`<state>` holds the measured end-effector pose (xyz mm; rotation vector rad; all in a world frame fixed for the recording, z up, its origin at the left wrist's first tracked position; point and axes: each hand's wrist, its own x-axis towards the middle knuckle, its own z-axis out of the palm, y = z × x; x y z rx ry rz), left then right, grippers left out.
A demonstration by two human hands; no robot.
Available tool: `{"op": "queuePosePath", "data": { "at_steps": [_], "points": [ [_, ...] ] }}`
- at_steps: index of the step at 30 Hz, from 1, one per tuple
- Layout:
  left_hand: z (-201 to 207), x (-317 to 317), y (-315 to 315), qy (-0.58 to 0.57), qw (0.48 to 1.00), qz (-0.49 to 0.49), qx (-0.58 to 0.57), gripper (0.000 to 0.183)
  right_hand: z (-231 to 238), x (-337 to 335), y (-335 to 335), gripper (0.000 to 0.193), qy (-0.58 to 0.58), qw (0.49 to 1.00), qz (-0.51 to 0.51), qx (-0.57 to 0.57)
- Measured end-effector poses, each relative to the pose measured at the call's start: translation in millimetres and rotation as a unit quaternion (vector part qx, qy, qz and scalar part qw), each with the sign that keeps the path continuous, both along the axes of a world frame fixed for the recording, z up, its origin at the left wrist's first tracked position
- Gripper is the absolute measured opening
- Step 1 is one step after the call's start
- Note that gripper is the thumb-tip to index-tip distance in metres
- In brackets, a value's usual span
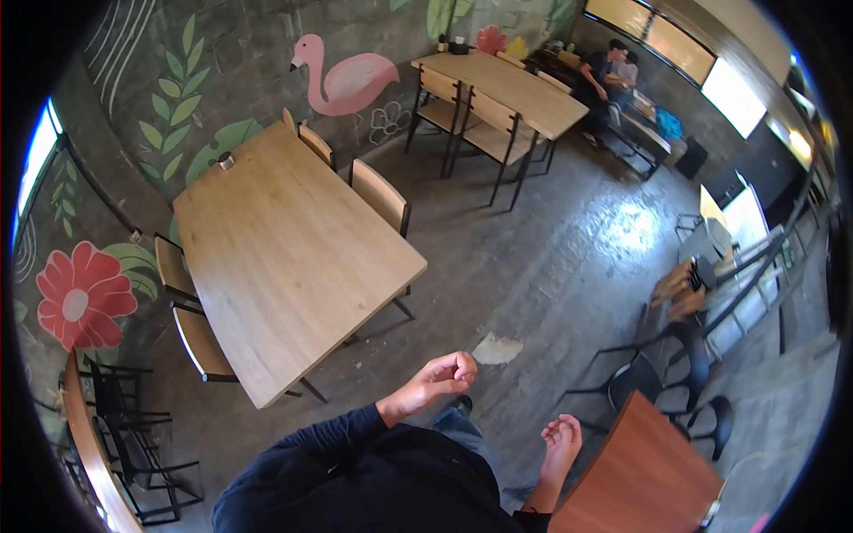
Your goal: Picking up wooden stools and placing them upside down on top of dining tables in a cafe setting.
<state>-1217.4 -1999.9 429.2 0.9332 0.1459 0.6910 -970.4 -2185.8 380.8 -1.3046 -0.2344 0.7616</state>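
Note:
My left hand (pixel 434 388) is held out in front of my body, above the grey floor, its fingers curled in and the thumb against them. Nothing shows in it. The light wooden table (pixel 298 258) is the thing nearest to it, ahead on the left, and the hand does not touch it. My right hand (pixel 559 447) hangs lower on the right, palm partly showing, fingers loosely bent, holding nothing. Beside it is the reddish-brown tabletop (pixel 644 471), with a gap between hand and edge. Both hands are apart from each other.
Wooden chairs (pixel 380 197) are tucked along the table. A second table (pixel 502 84) stands farther back. Two people (pixel 611 75) sit at the far right. Black chairs (pixel 635 382) stand on the right and dark stools (pixel 133 426) on the left. A pale patch (pixel 498 349) marks the floor.

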Motion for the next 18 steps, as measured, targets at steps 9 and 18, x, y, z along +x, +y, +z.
{"op": "queuePosePath", "data": {
  "at_steps": [9,18],
  "points": [
    [-3.4,70.7,93.5,0.011,0.967,0.252,-0.028,0.018,59.7,122.5,295.9,0.018,-0.077,0.931,0.353,0.059],
    [-13.6,126.8,234.5,-0.060,0.832,0.544,-0.088,0.026,114.8,103.7,525.4,0.029,-0.148,0.610,0.772,0.101]
  ]
}}
